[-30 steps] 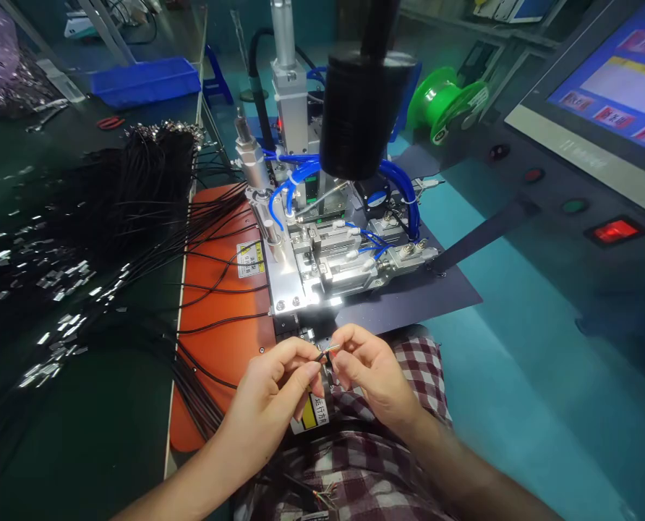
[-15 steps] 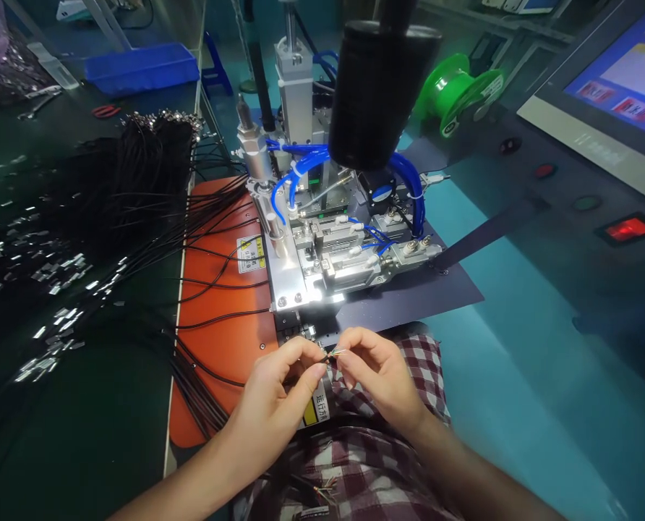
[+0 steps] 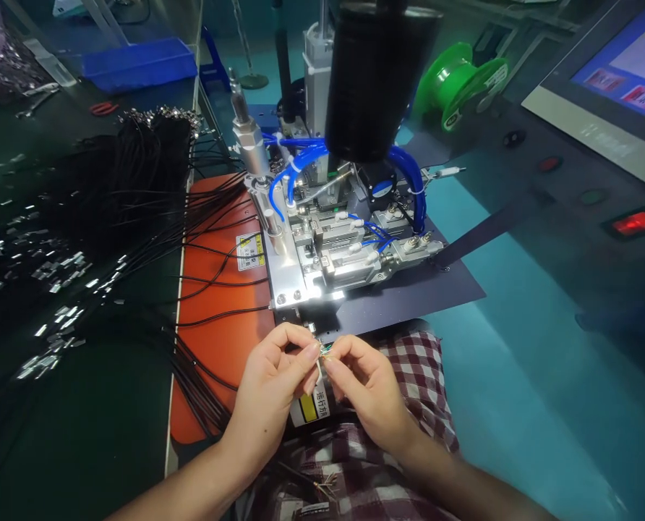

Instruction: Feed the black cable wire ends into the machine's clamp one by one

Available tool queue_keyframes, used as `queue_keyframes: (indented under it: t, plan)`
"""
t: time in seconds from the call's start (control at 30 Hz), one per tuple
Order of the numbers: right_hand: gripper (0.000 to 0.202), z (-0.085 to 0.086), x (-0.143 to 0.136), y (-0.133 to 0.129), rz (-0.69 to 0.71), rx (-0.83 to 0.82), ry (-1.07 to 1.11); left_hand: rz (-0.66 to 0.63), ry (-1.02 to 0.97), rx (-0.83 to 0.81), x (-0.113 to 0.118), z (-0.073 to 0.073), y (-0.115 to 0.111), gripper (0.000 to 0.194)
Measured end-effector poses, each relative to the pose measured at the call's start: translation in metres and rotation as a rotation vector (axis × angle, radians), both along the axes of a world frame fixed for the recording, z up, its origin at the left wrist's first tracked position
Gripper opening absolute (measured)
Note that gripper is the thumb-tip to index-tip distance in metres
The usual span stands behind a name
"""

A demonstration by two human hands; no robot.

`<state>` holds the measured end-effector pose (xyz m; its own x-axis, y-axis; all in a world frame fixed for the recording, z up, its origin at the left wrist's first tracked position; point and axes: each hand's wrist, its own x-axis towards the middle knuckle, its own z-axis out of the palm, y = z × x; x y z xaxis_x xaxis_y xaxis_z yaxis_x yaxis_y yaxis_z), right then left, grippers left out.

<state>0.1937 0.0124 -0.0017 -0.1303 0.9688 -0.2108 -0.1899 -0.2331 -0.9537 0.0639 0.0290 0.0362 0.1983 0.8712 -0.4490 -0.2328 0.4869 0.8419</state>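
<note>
In front of the machine, my left hand [image 3: 276,380] pinches the end of a black cable between thumb and forefinger; most of that cable is hidden by the hand. Fine coloured wires [image 3: 325,352] fan out of the cable end. My right hand [image 3: 369,387] has thumb and forefinger closed on these wires, its fingertips almost touching the left ones. Below my hands, more black cables with stripped wire ends [image 3: 327,486] lie on the checked cloth [image 3: 355,449] over my lap. The metal machine [image 3: 349,253] with blue air hoses stands just beyond my fingers.
Black cables [image 3: 219,315] run from the machine's edge across an orange plate [image 3: 208,373]. A big pile of cables with shiny ends [image 3: 132,174] covers the left table, with a blue tray [image 3: 141,65] behind. A black cylinder [image 3: 377,87] hangs overhead. A green spool [image 3: 455,83] and screen [image 3: 620,79] stand right.
My fingertips have shifted slightly left and closer together. The wires now spread between both hands, where the black cable end showed before. The view has tilted a little.
</note>
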Motion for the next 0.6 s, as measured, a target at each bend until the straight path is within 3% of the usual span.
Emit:
queue_keyframes:
  t: [0.13, 0.33, 0.47, 0.6]
  plan:
    - [0.018, -0.004, -0.008, -0.001, -0.039, 0.0, -0.033, -0.025, -0.034, -0.052, -0.004, -0.004, 0.002, 0.017]
    - [0.016, -0.001, -0.008, -0.001, -0.074, 0.126, -0.105, -0.176, 0.148, -0.032, -0.011, 0.003, 0.008, 0.016]
    - [0.015, -0.004, -0.01, -0.001, -0.105, 0.185, -0.197, -0.131, 0.161, -0.065, -0.012, 0.0, 0.005, 0.018]
    - [0.013, -0.004, -0.005, 0.0, -0.015, 0.153, -0.192, -0.106, 0.148, -0.097, -0.013, -0.005, 0.003, 0.019]
